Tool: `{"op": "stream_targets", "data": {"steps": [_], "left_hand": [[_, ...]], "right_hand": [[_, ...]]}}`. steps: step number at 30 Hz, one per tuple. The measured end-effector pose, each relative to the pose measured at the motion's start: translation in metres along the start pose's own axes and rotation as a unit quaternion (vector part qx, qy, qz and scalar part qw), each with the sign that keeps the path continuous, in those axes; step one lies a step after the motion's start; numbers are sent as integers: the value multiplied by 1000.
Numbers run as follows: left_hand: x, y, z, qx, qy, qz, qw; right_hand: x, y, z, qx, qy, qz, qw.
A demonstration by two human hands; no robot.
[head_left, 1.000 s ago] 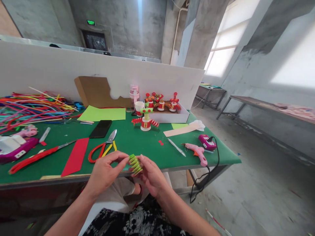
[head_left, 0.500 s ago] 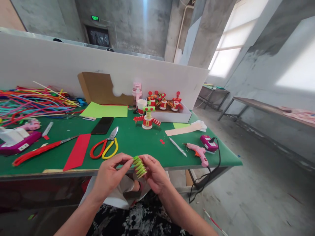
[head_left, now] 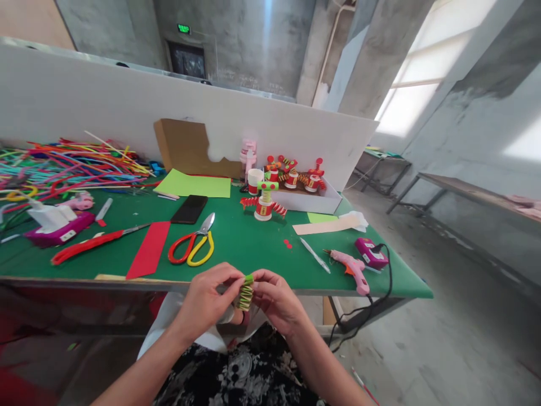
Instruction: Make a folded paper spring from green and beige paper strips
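Observation:
Between my hands, just off the table's front edge, is a green accordion-folded paper strip [head_left: 245,296]. My left hand [head_left: 213,293] pinches its top end between thumb and finger. From the other side, my right hand [head_left: 276,299] grips the same strip near the top, fingers curled. The folds hang downward below the fingertips. Beyond my hands stands a paper-cup figure [head_left: 264,210] with a green head, a folded green neck and red pleated arms. Scissors [head_left: 198,246] with one red and one yellow handle lie to the left of it.
On the green table [head_left: 253,248], a pink glue gun [head_left: 353,269] with a cord lies right, near a white pen [head_left: 315,255]. Red paper [head_left: 149,251], a black phone [head_left: 190,209] and pipe cleaners [head_left: 76,163] are left. A white box [head_left: 315,201] holds several figures behind.
The view has swung slightly left, so the table appears shifted right. My right fingers have moved up to the strip's top end, and the strip hangs more upright.

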State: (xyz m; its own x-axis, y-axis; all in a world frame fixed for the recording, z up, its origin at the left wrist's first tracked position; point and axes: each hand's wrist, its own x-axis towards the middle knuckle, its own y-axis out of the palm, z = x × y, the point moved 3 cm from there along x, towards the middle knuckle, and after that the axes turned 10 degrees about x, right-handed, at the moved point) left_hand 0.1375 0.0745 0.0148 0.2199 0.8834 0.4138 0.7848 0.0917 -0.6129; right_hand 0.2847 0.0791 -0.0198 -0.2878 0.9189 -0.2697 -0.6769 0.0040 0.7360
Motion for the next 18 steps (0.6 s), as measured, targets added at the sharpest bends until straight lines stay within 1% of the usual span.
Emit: {"op": "stream_targets", "data": {"steps": [2,4,5,6,7,8,10,12,14,18], "left_hand": [[1,1,2,10,5,25,1000],[7,-4,15,57,1,48,997],[11,-9,25,99,-8,52,994],[17,-16,38,165,-29,39,985],[23,-25,52,259,-66,24,963],[29,-33,66,298,-90,14,950],[41,-45,89,339,-115,19,934],[50,-52,104,359,-122,46,924],[55,-56,108,362,-116,76,922],[55,-65,101,345,-101,112,926]], "right_hand": [[0,-2,-1,2,10,-8,1000],[-1,-5,-1,3,11,-16,1000],[-1,-7,-1,3,9,-22,1000],[-2,-9,-1,4,5,-28,1000],[-2,-11,0,4,2,-34,999],[-3,-14,0,4,-1,-38,999],[-5,-18,0,9,-4,-40,999],[-6,-21,0,15,-5,-36,999],[-8,-22,0,20,-9,-34,999],[-13,-21,2,21,-17,-29,999]]}}
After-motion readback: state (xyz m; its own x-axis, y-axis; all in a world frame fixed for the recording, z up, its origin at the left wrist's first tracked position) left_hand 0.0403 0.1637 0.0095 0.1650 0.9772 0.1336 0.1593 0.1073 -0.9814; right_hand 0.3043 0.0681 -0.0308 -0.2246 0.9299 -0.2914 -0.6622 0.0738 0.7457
